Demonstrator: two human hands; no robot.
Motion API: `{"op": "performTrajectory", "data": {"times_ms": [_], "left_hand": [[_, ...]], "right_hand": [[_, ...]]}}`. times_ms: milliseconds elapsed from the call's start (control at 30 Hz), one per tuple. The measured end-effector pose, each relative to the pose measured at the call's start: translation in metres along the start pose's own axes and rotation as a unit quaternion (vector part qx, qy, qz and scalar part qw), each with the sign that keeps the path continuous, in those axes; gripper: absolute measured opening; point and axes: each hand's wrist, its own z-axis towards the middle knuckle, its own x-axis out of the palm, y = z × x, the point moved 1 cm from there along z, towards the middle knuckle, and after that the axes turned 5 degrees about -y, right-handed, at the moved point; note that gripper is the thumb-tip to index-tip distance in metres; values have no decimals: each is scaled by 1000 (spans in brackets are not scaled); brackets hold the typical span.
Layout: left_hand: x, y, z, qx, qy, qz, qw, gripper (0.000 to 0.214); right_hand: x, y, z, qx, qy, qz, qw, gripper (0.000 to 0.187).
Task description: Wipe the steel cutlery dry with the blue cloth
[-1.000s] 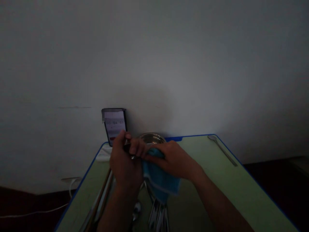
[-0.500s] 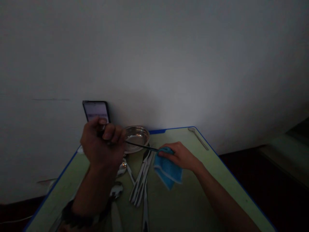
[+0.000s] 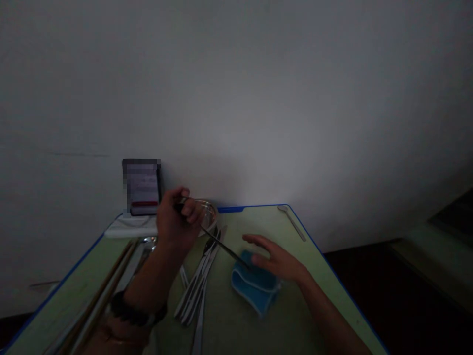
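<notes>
My left hand (image 3: 180, 217) is closed around one end of a thin dark stick (image 3: 225, 248) that looks like a chopstick. The stick slants down to the right, and its far end meets a folded blue cloth (image 3: 254, 291). Above the cloth's right side, my right hand (image 3: 277, 259) has its fingers stretched and apart, with the thumb close to the cloth. Several knives (image 3: 195, 283) lie in a bundle between the hands. Behind my left hand stands a shiny metal bowl (image 3: 211, 212), partly hidden.
A phone (image 3: 144, 190) leans against the wall on a white base (image 3: 129, 227). Long brown sticks (image 3: 107, 283) lie along the table's left side, near a spoon (image 3: 148, 241). Another spoon (image 3: 291, 222) lies at the far right corner of the green table (image 3: 314, 305).
My right hand has loosened its grip on the cloth, which now hangs or rests lower. The stick tilts more steeply. The view has shifted, showing the whole phone and the brown sticks.
</notes>
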Motion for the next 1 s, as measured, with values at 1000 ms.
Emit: {"op": "performTrajectory", "data": {"times_ms": [1000], "left_hand": [[-26, 212, 5, 204, 209, 773, 563, 37]], "right_hand": [[-53, -92, 23, 196, -259, -426, 845, 45]]}}
